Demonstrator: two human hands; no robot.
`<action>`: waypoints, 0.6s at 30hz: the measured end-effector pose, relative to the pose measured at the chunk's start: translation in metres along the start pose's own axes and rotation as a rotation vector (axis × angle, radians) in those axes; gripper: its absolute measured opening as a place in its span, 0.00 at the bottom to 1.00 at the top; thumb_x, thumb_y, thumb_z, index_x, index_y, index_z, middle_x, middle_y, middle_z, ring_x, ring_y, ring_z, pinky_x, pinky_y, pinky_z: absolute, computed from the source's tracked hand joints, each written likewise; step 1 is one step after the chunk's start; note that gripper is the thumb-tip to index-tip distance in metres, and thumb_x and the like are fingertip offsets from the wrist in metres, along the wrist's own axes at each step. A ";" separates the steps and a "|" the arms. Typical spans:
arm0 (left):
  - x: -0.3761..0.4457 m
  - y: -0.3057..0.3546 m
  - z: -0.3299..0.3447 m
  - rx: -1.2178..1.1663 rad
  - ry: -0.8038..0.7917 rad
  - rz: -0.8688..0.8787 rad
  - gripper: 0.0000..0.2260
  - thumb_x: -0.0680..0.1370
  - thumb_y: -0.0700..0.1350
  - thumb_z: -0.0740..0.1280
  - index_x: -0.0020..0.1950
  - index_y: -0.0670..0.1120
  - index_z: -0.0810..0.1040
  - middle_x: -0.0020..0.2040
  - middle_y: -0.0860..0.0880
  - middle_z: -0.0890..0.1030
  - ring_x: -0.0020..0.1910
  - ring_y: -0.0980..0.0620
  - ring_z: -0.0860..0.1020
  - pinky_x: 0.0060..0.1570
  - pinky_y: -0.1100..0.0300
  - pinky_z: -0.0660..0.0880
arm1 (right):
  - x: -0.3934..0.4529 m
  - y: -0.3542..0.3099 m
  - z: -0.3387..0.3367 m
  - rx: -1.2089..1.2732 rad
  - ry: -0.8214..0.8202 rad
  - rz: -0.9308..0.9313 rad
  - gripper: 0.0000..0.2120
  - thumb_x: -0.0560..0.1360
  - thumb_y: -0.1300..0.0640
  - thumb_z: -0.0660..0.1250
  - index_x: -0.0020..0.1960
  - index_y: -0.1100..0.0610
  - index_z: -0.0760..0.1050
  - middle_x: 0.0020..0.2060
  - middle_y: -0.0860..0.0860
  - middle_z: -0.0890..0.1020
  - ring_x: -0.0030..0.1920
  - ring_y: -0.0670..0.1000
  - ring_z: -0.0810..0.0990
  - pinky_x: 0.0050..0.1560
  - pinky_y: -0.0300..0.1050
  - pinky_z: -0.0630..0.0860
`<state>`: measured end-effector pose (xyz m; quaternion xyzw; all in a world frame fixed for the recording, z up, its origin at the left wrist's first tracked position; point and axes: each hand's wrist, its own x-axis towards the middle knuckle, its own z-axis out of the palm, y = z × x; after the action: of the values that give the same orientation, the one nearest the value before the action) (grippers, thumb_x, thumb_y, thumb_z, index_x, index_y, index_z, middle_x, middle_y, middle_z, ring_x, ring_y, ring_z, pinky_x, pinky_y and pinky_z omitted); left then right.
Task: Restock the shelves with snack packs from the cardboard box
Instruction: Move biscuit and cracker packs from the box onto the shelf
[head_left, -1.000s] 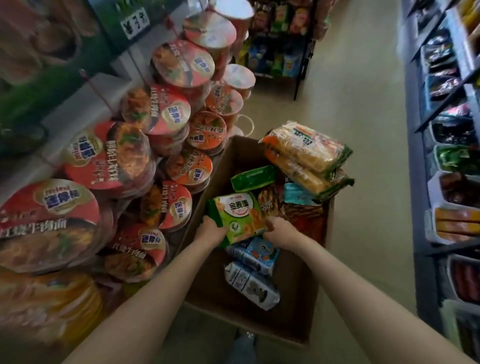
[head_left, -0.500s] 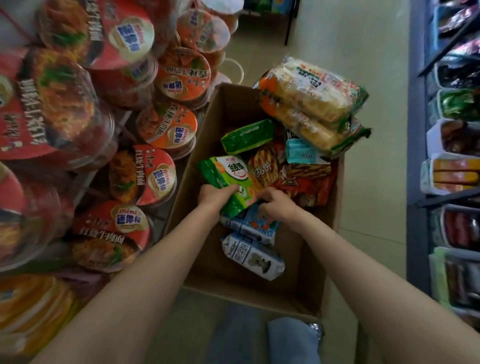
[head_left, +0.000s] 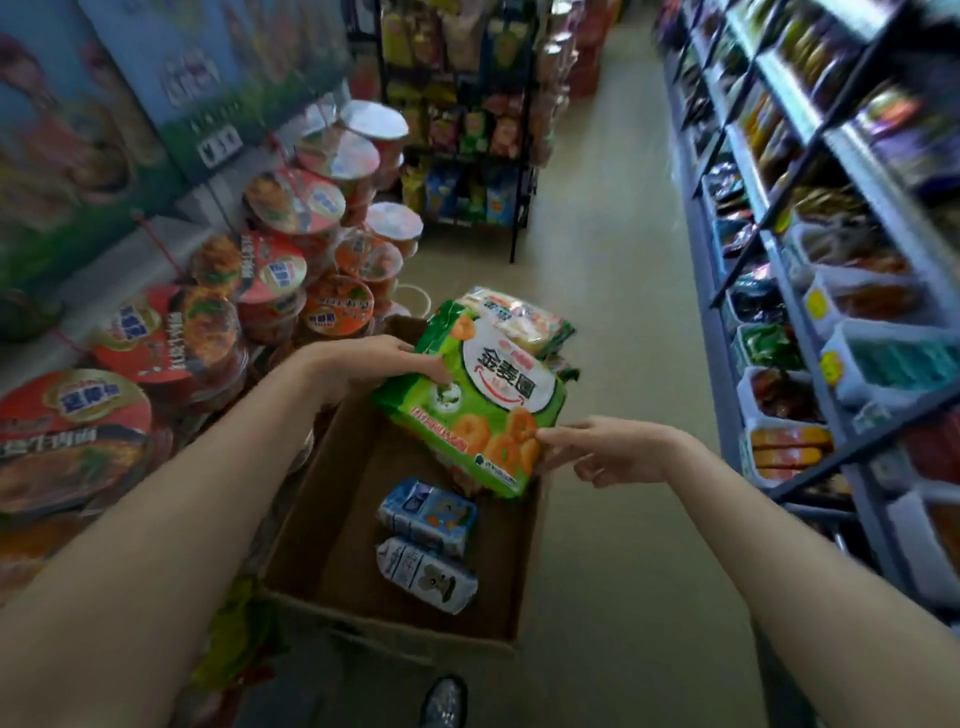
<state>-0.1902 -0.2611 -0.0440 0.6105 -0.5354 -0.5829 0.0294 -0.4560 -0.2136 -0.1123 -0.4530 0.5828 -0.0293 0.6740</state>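
The green pack (head_left: 475, 400) has risen out of the box (head_left: 332, 525). The left hand (head_left: 363, 364) grips its ten-o'clock edge, the right hand (head_left: 608, 449) pinches its four-o'clock corner. Best carry it level toward the three-o'clock shelves (head_left: 810, 291).

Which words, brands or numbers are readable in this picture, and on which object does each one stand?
"金麦圈": on the white oval of the green snack pack, held by the left hand and right hand.
Noodle bowl lids: print too blurred to read.
Two small cartons in the cardboard box: print too small.
Shelf tags: unreadable.
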 end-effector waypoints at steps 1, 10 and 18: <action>-0.005 0.015 0.009 -0.046 -0.004 0.048 0.16 0.68 0.48 0.73 0.53 0.45 0.79 0.45 0.48 0.85 0.43 0.52 0.83 0.50 0.57 0.78 | -0.022 0.001 -0.014 0.033 0.035 -0.049 0.21 0.72 0.43 0.67 0.58 0.55 0.75 0.56 0.52 0.82 0.27 0.43 0.66 0.27 0.34 0.62; -0.028 0.152 0.125 -0.283 -0.032 0.524 0.13 0.68 0.36 0.73 0.49 0.48 0.78 0.40 0.48 0.85 0.36 0.51 0.83 0.41 0.56 0.80 | -0.206 0.079 -0.124 0.352 0.507 -0.377 0.22 0.69 0.43 0.69 0.58 0.53 0.74 0.59 0.53 0.79 0.27 0.44 0.68 0.28 0.36 0.65; -0.042 0.274 0.259 -0.148 -0.385 0.648 0.23 0.60 0.44 0.78 0.52 0.40 0.77 0.47 0.44 0.85 0.38 0.51 0.84 0.36 0.63 0.80 | -0.333 0.151 -0.145 0.440 0.718 -0.476 0.09 0.77 0.53 0.64 0.56 0.53 0.75 0.48 0.48 0.80 0.28 0.44 0.69 0.25 0.32 0.67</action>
<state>-0.5419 -0.1957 0.0829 0.2849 -0.6528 -0.6846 0.1551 -0.7538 -0.0195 0.0558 -0.3816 0.6389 -0.4597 0.4847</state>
